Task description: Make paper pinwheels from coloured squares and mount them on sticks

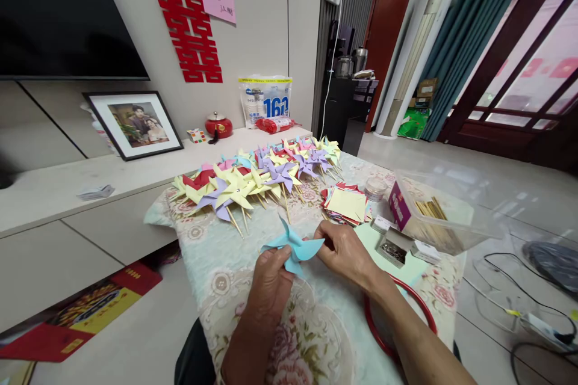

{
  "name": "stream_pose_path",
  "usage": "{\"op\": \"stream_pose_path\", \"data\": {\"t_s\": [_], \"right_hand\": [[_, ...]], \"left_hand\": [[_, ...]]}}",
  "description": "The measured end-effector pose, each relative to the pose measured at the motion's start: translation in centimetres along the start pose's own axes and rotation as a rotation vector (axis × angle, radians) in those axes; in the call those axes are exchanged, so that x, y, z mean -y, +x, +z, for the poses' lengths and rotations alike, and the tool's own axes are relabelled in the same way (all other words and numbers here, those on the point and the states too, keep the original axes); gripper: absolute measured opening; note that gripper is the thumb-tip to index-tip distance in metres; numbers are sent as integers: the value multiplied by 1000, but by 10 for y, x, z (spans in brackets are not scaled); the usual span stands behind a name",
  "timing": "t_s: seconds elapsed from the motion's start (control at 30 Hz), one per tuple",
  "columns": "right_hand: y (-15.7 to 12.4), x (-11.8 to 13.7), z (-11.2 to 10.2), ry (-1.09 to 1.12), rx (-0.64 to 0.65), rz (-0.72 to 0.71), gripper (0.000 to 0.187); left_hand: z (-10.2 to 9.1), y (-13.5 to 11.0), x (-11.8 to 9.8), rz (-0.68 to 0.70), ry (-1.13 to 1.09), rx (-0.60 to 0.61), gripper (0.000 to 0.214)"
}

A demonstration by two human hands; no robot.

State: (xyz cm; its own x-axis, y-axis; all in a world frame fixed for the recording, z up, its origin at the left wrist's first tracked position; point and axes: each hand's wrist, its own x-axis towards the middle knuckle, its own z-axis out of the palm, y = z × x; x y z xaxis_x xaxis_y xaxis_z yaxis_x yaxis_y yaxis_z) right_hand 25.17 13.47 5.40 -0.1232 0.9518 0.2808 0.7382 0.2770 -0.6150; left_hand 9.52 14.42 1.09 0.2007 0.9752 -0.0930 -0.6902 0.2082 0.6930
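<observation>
Both my hands hold a light blue paper pinwheel (294, 248) above the floral tablecloth (217, 258). My left hand (272, 280) is closed, gripping the pinwheel from below. My right hand (344, 249) pinches its right blade near the centre. Behind it lies a row of several finished pinwheels (257, 177) on wooden sticks, yellow, purple, red and pink. A stack of coloured paper squares (347, 203) sits just beyond my right hand.
A clear plastic box of wooden sticks (433, 216) stands at the right, with a small box of pins (392, 249) and a small clear jar (374, 188) beside it. A red hoop (383, 343) lies under my right forearm. A low white cabinet (58, 186) with a framed photo (134, 123) runs along the left.
</observation>
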Motion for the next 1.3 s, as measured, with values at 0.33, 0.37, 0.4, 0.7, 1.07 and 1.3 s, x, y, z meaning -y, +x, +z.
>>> {"op": "stream_pose_path", "data": {"t_s": [0.33, 0.37, 0.4, 0.7, 1.07, 1.3], "right_hand": [[-12, -9, 25, 12, -55, -87, 11], [-13, -9, 25, 12, -68, -91, 10], [-13, -10, 25, 17, -80, -94, 9], [-14, -18, 26, 92, -163, -132, 15], [-13, -23, 27, 163, -164, -170, 15], [-11, -21, 28, 264, -142, -37, 7]], "left_hand": [[0, 0, 4, -44, 61, 10, 13], [0, -1, 4, -52, 62, 16, 13], [0, -1, 4, -61, 62, 19, 13], [4, -3, 4, -70, 66, 11, 13], [-3, -1, 7, -57, 90, 16, 13], [-4, 0, 8, -93, 115, 149, 14]]}}
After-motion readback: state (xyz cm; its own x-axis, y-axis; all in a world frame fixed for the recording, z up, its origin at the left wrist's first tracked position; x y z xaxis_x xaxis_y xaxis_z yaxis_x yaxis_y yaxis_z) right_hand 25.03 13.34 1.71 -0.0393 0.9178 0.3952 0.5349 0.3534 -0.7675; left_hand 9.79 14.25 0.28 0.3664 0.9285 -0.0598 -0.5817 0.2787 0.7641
